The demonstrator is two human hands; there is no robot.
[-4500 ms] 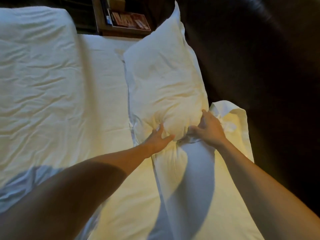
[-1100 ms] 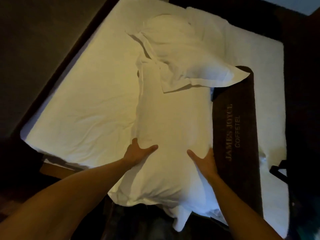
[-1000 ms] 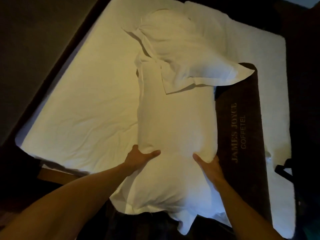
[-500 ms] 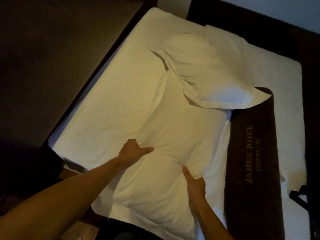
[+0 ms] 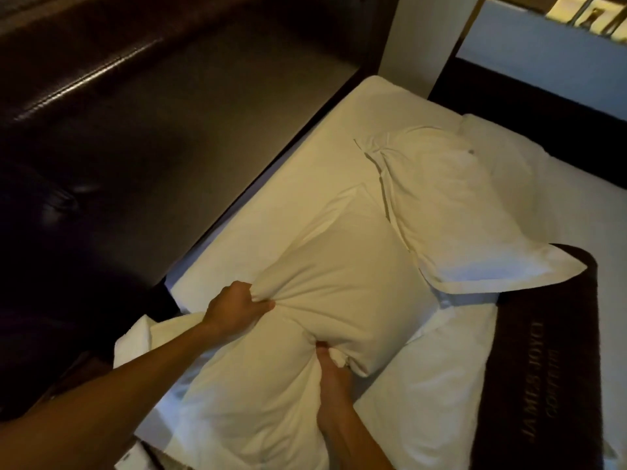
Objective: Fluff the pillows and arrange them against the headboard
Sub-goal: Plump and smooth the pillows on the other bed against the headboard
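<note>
A long white pillow [image 5: 325,276] lies lengthwise on the white bed [image 5: 291,184], pinched in at its middle. My left hand [image 5: 237,307] grips a bunch of its cover on the left side. My right hand [image 5: 330,371] digs into the fabric at the lower right of the pinch. A second white pillow [image 5: 451,212] lies beyond it, its flanged corner resting over the dark bed runner [image 5: 549,351]. The dark padded headboard [image 5: 112,130] runs along the bed's left side.
The brown runner carries gold lettering and crosses the bed on the right. A pale wall panel [image 5: 410,39] stands past the bed's far corner. Dark floor edges the bed at the far right. Loose sheet corners hang at the near left.
Both hands have closed from flat pressing into fistfuls of the near pillow, squeezing its middle. The pillow has swung toward the headboard side and the view has tilted.
</note>
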